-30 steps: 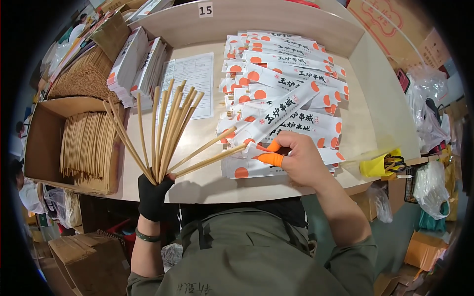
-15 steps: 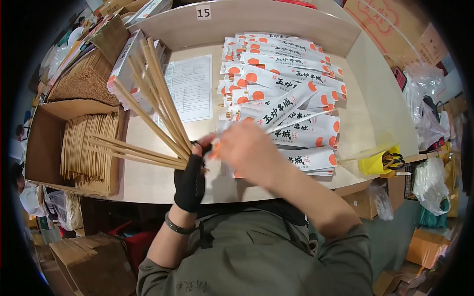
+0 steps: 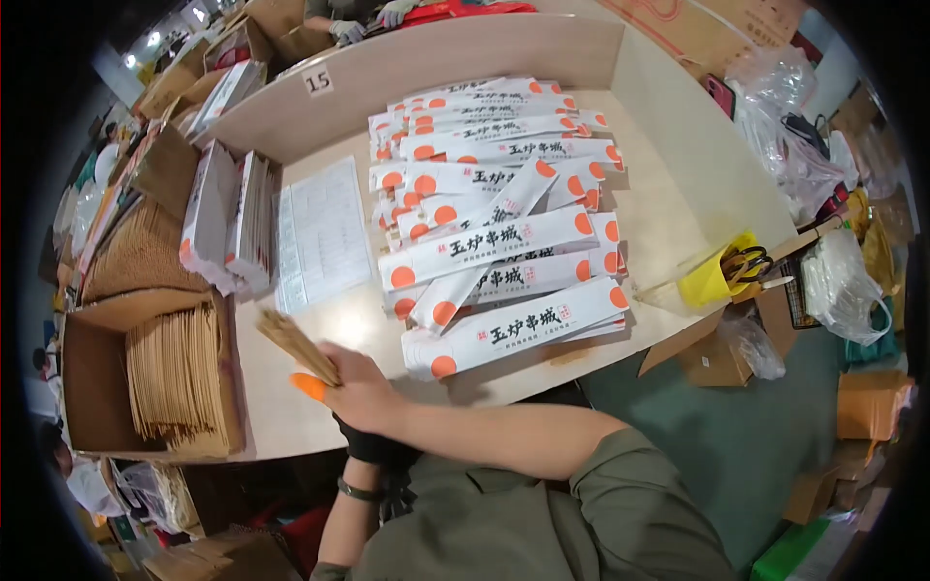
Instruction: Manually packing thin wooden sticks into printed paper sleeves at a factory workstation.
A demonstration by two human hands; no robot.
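A bundle of thin brown sticks [image 3: 295, 346] points up and to the left over the table's front. Around its lower end close the fingers of my right hand [image 3: 366, 395], with an orange cover on one of them. My left hand [image 3: 373, 443], in a black glove, lies beneath the right wrist; its fingers are hidden, so I cannot tell whether it also grips the sticks. To the right of both hands spreads a pile of long white paper sleeves [image 3: 523, 327] with orange dots and black lettering, some lying crosswise.
On the left a cardboard box [image 3: 234, 387] holds many upright brown sticks. Behind it stand white packs [image 3: 208, 213] beside a printed sheet [image 3: 320, 232]. A yellow holder with scissors [image 3: 712, 276] hangs at the right edge. Beyond the back panel, gloved hands [image 3: 347, 33] of another person show.
My right hand has moved left from the sleeves to the sticks. The sticks, fanned out before, are now bunched together. Another white sleeve lies across the pile. The view has shifted.
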